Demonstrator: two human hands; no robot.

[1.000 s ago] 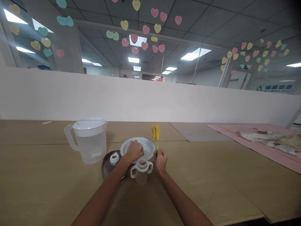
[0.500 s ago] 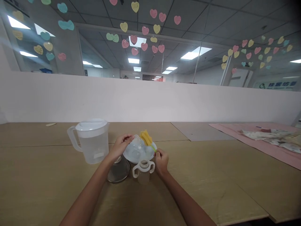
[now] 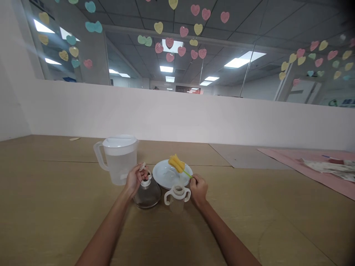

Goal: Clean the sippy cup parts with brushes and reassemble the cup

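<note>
My left hand (image 3: 135, 179) is closed around a small whitish translucent piece (image 3: 143, 166), just above the white neck of a dark grey see-through bottle (image 3: 147, 197). I cannot tell whether the piece is joined to that bottle. The thin green handle of a yellow sponge brush (image 3: 176, 163) is gripped in my right hand (image 3: 199, 187). Its sponge head is over a white bowl (image 3: 158, 178) with faint clear pieces inside. In front of the bowl, between my hands, stands a clear baby bottle (image 3: 177, 201) with two white side handles and an uncovered mouth.
A lidded translucent pitcher (image 3: 121, 162) holding clear liquid stands behind my left hand. Far right, a pink sheet (image 3: 288, 159) carries a whitish bundle (image 3: 327, 169). A low white wall (image 3: 172, 114) closes off the back of the brown table (image 3: 244, 210).
My left hand has moved from above the bowl, left and down to the dark bottle's neck. My right hand still holds the brush over the bowl. The view has turned slightly left.
</note>
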